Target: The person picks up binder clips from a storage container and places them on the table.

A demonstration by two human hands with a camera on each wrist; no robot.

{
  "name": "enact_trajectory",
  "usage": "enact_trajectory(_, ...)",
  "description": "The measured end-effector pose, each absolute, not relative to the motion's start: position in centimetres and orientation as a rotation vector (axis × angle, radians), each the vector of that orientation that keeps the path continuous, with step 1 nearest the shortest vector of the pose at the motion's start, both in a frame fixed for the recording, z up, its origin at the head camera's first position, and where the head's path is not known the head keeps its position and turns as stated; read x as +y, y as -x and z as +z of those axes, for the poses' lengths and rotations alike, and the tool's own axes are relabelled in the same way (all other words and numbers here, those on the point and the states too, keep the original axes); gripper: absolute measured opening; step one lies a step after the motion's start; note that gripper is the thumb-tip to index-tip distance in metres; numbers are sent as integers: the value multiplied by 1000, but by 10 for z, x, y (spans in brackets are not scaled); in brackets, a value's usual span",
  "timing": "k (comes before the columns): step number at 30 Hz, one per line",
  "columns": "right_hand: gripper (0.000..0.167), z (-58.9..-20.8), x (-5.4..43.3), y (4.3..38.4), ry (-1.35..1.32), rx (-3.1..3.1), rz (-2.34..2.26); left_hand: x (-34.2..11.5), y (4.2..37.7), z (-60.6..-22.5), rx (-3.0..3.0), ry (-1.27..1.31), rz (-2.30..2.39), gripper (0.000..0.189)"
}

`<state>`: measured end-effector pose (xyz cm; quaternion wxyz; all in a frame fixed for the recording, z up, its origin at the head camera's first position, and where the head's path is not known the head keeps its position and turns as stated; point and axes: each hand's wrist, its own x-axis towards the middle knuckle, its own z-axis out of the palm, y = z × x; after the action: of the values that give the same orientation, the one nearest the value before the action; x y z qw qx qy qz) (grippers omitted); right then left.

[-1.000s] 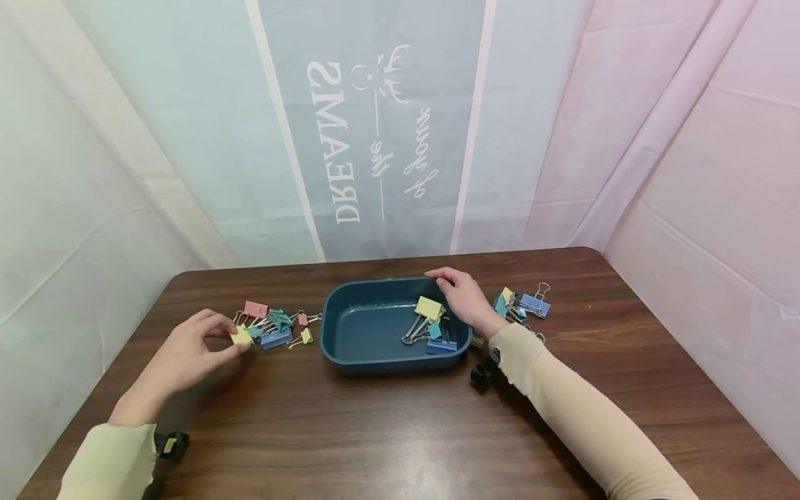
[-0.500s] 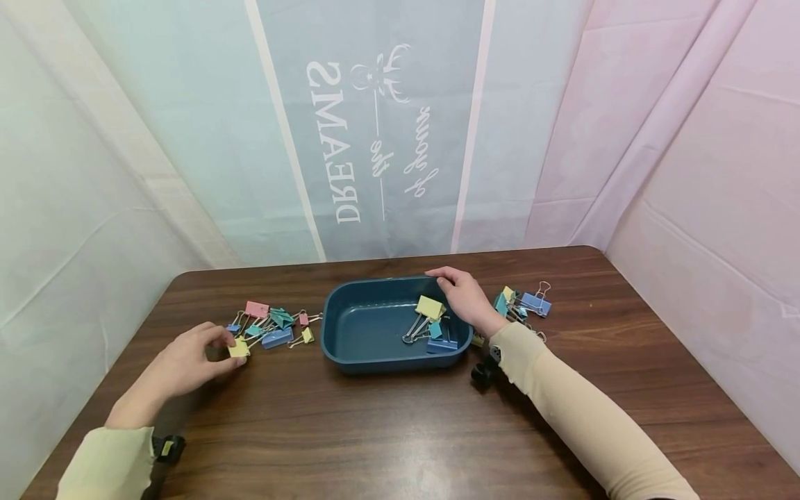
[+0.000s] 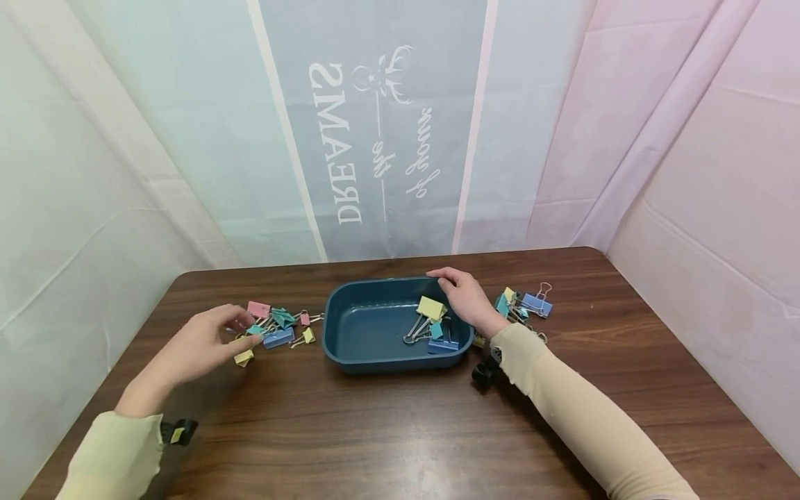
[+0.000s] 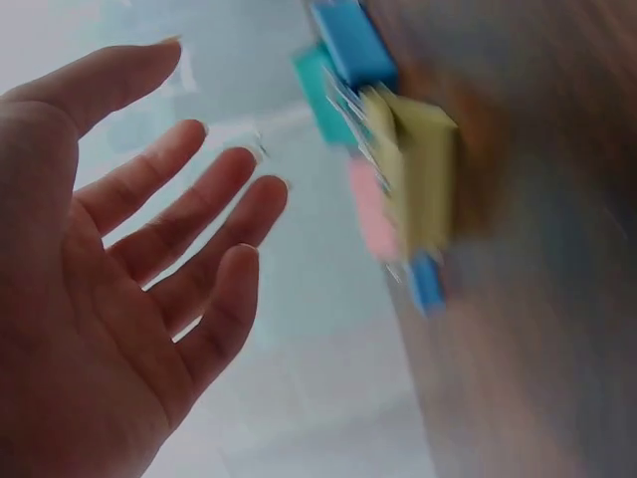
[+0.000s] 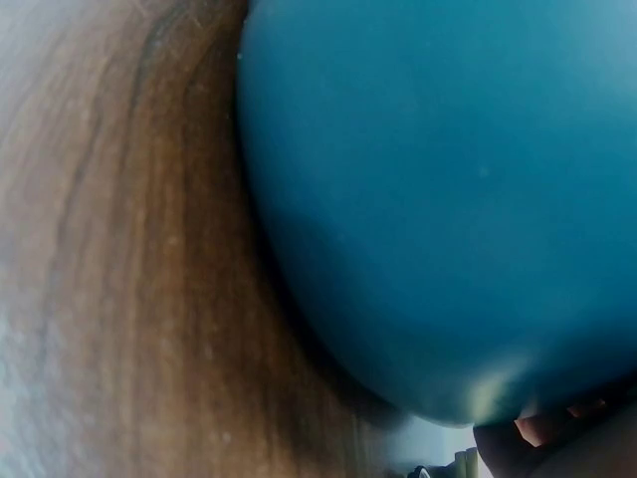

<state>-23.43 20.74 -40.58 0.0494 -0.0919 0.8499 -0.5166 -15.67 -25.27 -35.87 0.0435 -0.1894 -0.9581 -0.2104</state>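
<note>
My left hand (image 3: 198, 347) hovers over the left pile of binder clips (image 3: 278, 338), fingers loosely spread. In the left wrist view its palm and fingers hold nothing. A yellow binder clip (image 4: 428, 174) lies close by, beside blue, teal and pink ones, all blurred there. At the table's middle stands a dark blue plastic tray (image 3: 362, 362). My right hand (image 3: 465, 300) grips the tray's back right rim, with the fingers partly hidden behind it. Inside the tray, at its right end, lie a large yellow binder clip (image 3: 431, 307), a teal one (image 3: 435, 330) and a blue one (image 3: 442, 346).
Another pile of binder clips (image 3: 512, 304) lies right of the tray, partly behind my right forearm; a blue clip (image 3: 537, 304) is at its outer side. The brown wooden table (image 3: 387, 437) reaches back to a hanging cloth (image 3: 387, 236).
My left hand pulled a yellow binder clip toward the table's front left, let it go, then moved right and back over the pile. The right hand and tray stayed put.
</note>
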Motion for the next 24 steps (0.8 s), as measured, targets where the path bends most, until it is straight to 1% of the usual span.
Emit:
enact_trajectory(6,34,-407,209,235,282,2590,-1569,-203,167,-348,-2844,806,-756,19)
enact_trajectory(8,34,-408,209,235,283,2588,-1572,-186,171,-348,-2816,893,-815,16)
enact_trajectory(14,34,-407,206,235,293,2576,-1572,-135,182,-352,-2785,1095,-894,20)
enact_trajectory(18,34,-407,206,234,287,2576,-1576,-99,189,-359,-2792,1211,-876,20)
enact_trajectory(24,33,-406,207,235,294,2596,-1566,-47,198,-374,-2810,1397,-825,26)
